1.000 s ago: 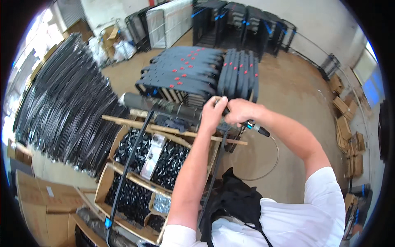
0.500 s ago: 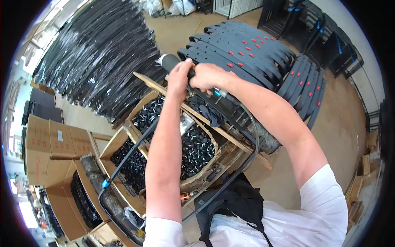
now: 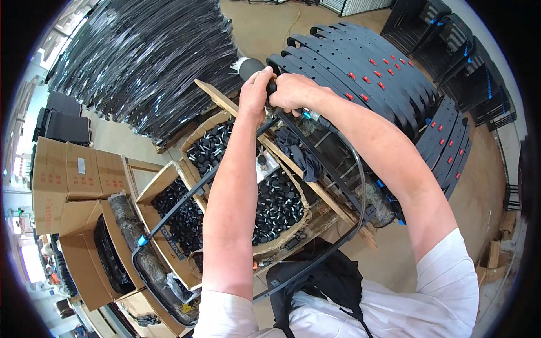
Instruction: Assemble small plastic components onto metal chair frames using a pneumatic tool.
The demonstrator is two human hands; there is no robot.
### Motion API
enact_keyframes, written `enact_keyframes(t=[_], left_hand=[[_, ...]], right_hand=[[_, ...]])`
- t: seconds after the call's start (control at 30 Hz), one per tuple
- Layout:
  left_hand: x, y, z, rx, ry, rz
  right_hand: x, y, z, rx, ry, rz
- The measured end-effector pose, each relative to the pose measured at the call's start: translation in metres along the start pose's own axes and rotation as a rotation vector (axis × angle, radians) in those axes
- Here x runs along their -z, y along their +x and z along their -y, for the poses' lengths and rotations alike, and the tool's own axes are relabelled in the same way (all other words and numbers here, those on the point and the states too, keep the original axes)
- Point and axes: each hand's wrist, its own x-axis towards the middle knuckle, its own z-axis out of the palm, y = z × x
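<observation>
My left hand (image 3: pixel 256 94) is closed at the lower end of a thick black padded cylinder (image 3: pixel 252 69), which has a ragged white end. Right beside it, my right hand (image 3: pixel 294 93) is wrapped around a dark air tool. A teal fitting (image 3: pixel 307 114) shows below that hand, and a hose (image 3: pixel 361 169) curves down from it. The tool's body is mostly hidden by my fingers. Under both hands is a black tubular metal frame (image 3: pixel 179 213), whose bars run back toward my body. I cannot tell whether tool and cylinder touch.
Cartons of black knobs with metal studs (image 3: pixel 277 208) lie under my forearms. A wooden board (image 3: pixel 332 203) runs along the bench with a dark cloth (image 3: pixel 301 155). Stacked curved black panels (image 3: pixel 360 67) stand right, wrapped black lengths (image 3: pixel 152 62) left, brown cartons (image 3: pixel 79 174) at lower left.
The whole view has shifted, so the hands and surroundings appear farther right. Both hands keep their grips, and my arms stay stretched forward.
</observation>
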Motion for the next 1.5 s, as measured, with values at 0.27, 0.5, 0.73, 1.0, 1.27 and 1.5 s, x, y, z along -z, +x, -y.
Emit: enact_keyframes(t=[0.27,0.5,0.73,1.0,1.27,1.5], left_hand=[[0.005,0.0,0.004,-0.018,-0.012,-0.024],[0.002,-0.012,0.011,-0.053,0.021,0.005],[0.002,-0.019,0.016,-0.059,-0.001,-0.008],[0.001,-0.021,0.022,-0.044,0.012,-0.029],[-0.001,-0.019,0.022,-0.053,-0.009,-0.024],[-0.001,-0.017,0.013,-0.224,0.032,-0.12]], right_hand=[[0.003,-0.006,0.011,-0.007,-0.032,0.029],[0.002,-0.011,0.007,-0.017,-0.085,0.065],[-0.009,-0.007,0.002,-0.019,-0.061,0.093],[-0.023,0.015,-0.012,-0.024,0.1,0.138],[-0.016,0.024,-0.011,0.05,0.016,0.113],[-0.014,0.015,0.008,0.08,0.023,0.111]])
